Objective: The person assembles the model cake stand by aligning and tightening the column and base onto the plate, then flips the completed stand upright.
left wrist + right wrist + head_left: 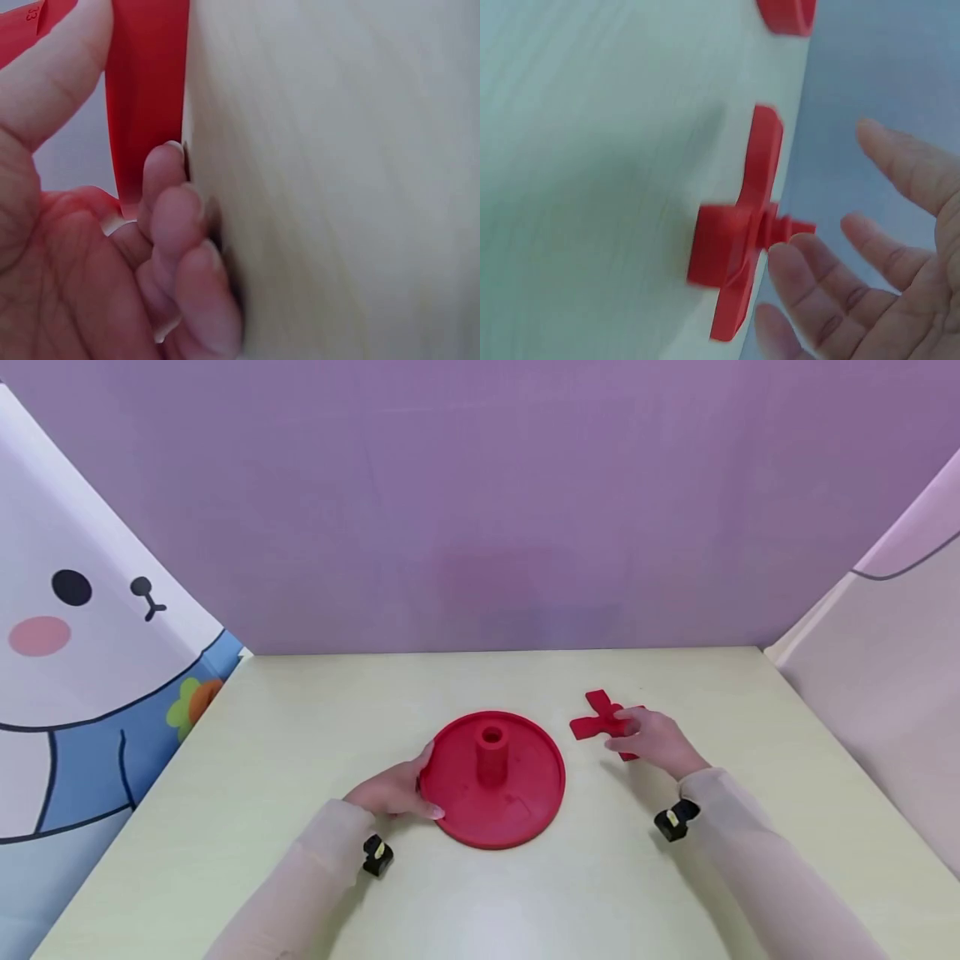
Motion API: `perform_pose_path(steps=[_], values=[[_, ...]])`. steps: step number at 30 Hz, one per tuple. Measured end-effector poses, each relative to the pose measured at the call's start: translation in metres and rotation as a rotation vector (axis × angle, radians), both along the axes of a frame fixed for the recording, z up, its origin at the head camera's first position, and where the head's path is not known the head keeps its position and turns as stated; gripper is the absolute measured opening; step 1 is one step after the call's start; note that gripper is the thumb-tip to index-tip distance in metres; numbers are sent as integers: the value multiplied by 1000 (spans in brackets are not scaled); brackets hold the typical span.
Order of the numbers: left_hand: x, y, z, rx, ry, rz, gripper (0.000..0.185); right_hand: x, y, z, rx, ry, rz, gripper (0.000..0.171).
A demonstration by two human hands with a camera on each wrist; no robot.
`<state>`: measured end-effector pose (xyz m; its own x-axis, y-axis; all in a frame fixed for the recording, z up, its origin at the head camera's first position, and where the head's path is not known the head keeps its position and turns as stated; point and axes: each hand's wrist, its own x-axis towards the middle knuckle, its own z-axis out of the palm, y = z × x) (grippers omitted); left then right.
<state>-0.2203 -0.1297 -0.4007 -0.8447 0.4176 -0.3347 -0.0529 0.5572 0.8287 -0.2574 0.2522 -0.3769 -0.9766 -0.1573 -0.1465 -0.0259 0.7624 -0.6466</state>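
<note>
A round red base (528,810) with a raised rim lies on the table. From its middle rises a hollow red post (492,764). My left hand (396,787) grips the base's left edge; in the left wrist view the thumb (56,82) lies over the red piece and the other fingers are curled beside it. To the right of the base lies a red cross-shaped piece (597,723) with flat arms. Over it is my right hand (651,740), partly hiding it. The right wrist view shows its fingers spread and loosely bent near the cross's small central stud (784,229), holding nothing.
The pale wood-look table (300,727) runs back to a purple wall panel (495,510). A printed cartoon panel (90,677) stands along the left, and a pale panel (892,677) along the right. Both wrists wear small black devices (677,820).
</note>
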Motion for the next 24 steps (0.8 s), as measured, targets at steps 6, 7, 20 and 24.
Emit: perform_pose_path(steps=[6, 7, 20, 24], values=[[0, -1, 2, 13, -7, -6, 112, -6, 13, 0, 54, -61, -34, 54], [0, -1, 1, -1, -5, 1, 112, -7, 14, -1, 56, -72, -40, 55], [5, 2, 0, -96, 28, 38, 112, -37, 46, -9, -25, 111, 149, 44], [2, 3, 4, -100, 32, 25, 111, -49, 52, -12, 76, 144, 203, 46]])
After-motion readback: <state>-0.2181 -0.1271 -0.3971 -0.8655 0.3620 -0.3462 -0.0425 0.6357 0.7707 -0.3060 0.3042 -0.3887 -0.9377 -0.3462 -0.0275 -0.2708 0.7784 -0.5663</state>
